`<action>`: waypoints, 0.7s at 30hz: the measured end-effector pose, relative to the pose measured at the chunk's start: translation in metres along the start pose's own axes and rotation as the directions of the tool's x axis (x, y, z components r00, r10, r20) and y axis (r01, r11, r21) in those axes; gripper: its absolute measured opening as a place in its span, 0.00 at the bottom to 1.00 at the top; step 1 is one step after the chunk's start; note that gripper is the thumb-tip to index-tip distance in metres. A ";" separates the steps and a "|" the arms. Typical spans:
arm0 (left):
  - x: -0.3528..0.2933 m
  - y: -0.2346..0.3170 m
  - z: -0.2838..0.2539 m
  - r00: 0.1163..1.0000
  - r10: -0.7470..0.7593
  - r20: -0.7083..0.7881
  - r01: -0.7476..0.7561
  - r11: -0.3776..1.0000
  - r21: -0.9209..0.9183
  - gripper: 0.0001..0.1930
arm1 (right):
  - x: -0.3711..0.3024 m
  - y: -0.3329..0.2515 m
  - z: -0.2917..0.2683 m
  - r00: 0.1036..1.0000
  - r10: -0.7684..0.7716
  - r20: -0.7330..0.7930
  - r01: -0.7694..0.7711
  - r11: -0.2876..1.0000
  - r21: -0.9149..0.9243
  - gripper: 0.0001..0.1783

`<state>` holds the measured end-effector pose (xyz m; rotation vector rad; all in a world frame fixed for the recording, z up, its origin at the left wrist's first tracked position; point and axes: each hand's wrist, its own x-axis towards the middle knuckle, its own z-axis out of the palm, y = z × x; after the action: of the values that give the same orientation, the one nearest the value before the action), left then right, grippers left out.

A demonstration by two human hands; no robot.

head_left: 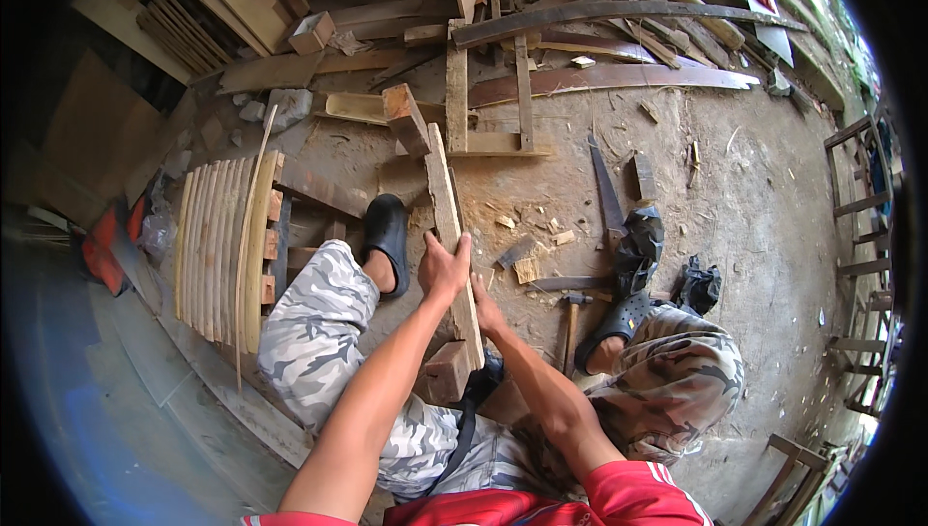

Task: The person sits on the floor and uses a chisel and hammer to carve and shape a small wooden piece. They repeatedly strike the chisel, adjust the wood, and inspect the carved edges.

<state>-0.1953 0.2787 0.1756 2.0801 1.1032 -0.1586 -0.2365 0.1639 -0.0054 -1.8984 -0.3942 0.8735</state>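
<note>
A narrow rough wooden board [440, 183] stretches away from me between my legs. My left hand [446, 267] is wrapped around its middle, thumb along the right edge. Just nearer to me, my right hand [487, 309] grips the board's right edge; its fingers are partly hidden by the wood. Past the board's far end, at its left side, is a thick wooden block [405, 120]. Beside the near end sits another reddish-brown block [447, 371].
A hammer [572, 328], a long dark saw-like blade [606, 183] and wood chips [527, 268] lie on the floor to the right. A slatted wooden piece [217, 246] stands at left. Lumber and a wooden frame [457, 91] fill the back; a rack [860, 236] lines the right.
</note>
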 end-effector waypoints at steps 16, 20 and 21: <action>0.016 -0.013 0.030 0.991 -0.025 -0.128 0.006 0.989 -0.148 0.43 | -0.036 -0.007 -0.002 0.922 0.178 0.344 -0.374 0.640 0.671 0.53; 0.018 -0.015 0.032 0.988 -0.010 -0.153 -0.015 0.987 -0.161 0.42 | -0.047 -0.023 -0.004 0.958 0.178 0.224 -0.285 0.677 0.679 0.56; 0.018 -0.016 0.032 0.988 0.000 -0.155 -0.027 0.986 -0.166 0.42 | -0.049 -0.025 -0.005 0.957 0.201 0.208 -0.289 0.693 0.661 0.57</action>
<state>-0.1884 0.2743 0.1362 1.9737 1.1529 0.1020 -0.2648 0.1430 0.0376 -1.2079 0.1321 1.1253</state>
